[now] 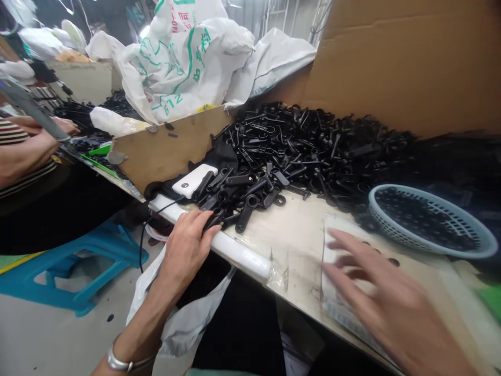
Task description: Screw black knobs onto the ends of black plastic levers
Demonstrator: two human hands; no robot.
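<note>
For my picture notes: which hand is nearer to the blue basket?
Right. The right hand is on the near side of the blue basket, apart from it; the left hand is farther left, at the black parts.

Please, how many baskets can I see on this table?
1. The light-blue basket is at the right of the table, beyond the right hand, with small black pieces inside. Others may be hidden behind the black pile.

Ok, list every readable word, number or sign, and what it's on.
"612", in green, on the printed white sack.
"公司", in red, on the same sack.
Too blurred: the sack's other marks; blue print on the white plastic to its right.
Too small: the mark on the white device.
</note>
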